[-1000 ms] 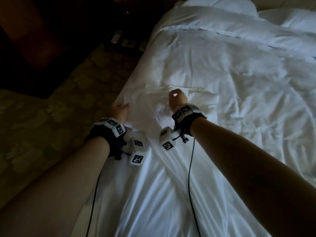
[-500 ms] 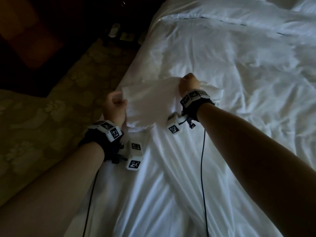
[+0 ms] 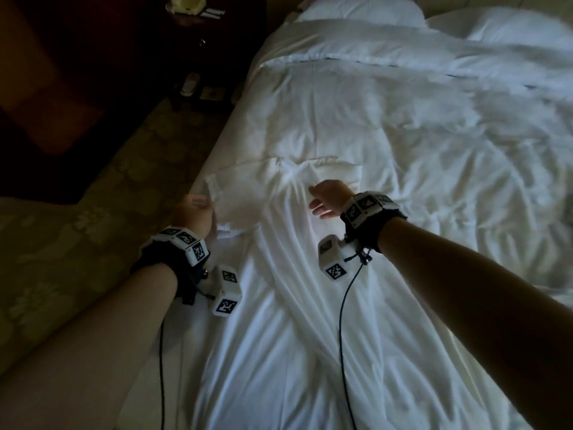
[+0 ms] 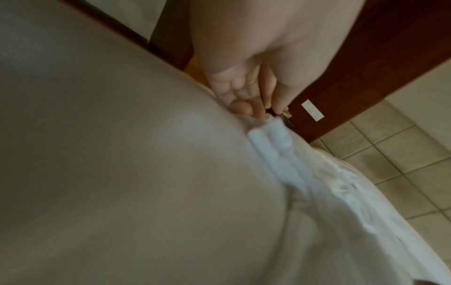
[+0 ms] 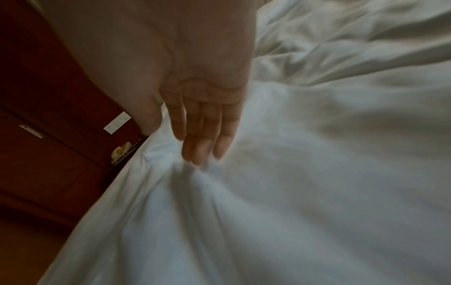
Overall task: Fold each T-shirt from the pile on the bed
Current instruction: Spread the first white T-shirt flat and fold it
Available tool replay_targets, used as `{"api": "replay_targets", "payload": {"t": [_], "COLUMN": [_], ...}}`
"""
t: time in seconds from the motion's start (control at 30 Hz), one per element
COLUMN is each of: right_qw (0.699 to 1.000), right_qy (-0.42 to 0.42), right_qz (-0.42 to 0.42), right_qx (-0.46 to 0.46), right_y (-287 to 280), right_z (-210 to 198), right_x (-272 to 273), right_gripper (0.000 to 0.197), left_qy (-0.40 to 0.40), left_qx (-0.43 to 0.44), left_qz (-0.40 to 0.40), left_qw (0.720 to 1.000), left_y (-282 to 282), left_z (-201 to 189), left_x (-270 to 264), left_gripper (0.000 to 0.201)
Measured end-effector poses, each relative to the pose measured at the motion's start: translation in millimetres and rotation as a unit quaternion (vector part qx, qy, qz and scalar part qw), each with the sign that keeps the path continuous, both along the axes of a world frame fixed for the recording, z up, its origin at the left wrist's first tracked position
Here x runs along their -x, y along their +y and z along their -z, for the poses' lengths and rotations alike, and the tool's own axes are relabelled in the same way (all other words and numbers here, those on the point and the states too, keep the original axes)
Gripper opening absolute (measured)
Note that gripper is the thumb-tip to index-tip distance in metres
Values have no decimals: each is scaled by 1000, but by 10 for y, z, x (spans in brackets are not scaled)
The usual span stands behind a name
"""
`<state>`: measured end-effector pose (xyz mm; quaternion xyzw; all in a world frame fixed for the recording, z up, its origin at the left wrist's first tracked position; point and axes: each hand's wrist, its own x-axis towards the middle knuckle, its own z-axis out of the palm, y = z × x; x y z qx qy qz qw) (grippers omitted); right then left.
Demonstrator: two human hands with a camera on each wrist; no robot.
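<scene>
A white T-shirt (image 3: 279,259) lies stretched out lengthwise on the bed, collar end far from me. My left hand (image 3: 198,206) is at the bed's left edge, beside the shirt's left sleeve (image 3: 214,187). In the left wrist view, thumb and fingers (image 4: 246,108) close on the bunched sleeve hem (image 4: 268,138). My right hand (image 3: 319,203) hovers over the shirt's upper middle. Its fingers (image 5: 200,146) are straight, with the tips just touching the creased cloth (image 5: 244,212), and it holds nothing.
The rumpled white duvet (image 3: 418,125) covers the bed to the right and beyond, with pillows (image 3: 359,10) at the head. The bed's left edge drops to patterned carpet (image 3: 77,228). A dark nightstand (image 3: 198,41) stands at the far left.
Both hands were gripping the shirt's top and lifting it. Now the shirt lies flat on the bed, the right hand has let go, and the left has shifted to the sleeve.
</scene>
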<state>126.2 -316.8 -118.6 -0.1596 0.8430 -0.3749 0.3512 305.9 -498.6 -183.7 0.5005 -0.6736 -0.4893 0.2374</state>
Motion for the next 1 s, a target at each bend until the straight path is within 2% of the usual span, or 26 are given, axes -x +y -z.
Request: {"api": "replay_targets", "payload": {"t": [0.13, 0.23, 0.33, 0.5, 0.67, 0.8, 0.9, 1.0], "right_qw": [1000, 999, 1000, 995, 978, 964, 955, 933], "right_qy": [17, 33, 10, -48, -74, -75, -70, -8], "right_qz": [4, 2, 0, -44, -100, -149, -173, -229], "right_qx": [14, 23, -12, -77, -165, -206, -230, -277], "right_y": [406, 610, 782, 1138, 1561, 1966, 2262, 2458], "right_z": [-433, -868, -1076, -924, -507, -308, -232, -147], "right_x": [-126, -185, -323, -662, -1047, -1357, -1588, -1819], "right_gripper": [26, 29, 25, 26, 41, 40, 40, 44], "left_qy": [22, 41, 23, -5, -12, -19, -19, -7], "left_qx": [-17, -58, -51, -65, -65, -67, -77, -76], "left_qz": [38, 51, 76, 113, 160, 184, 194, 186], "left_qw": [999, 996, 996, 992, 985, 980, 978, 980], "left_y": [280, 490, 743, 1133, 1490, 1751, 1871, 1932], "left_z": [-406, -819, -1111, -1313, -1089, -879, -874, -884], "left_x": [-143, -180, -199, -242, -446, -742, -935, -1100], "left_gripper": [13, 21, 25, 10, 6, 9, 8, 8]}}
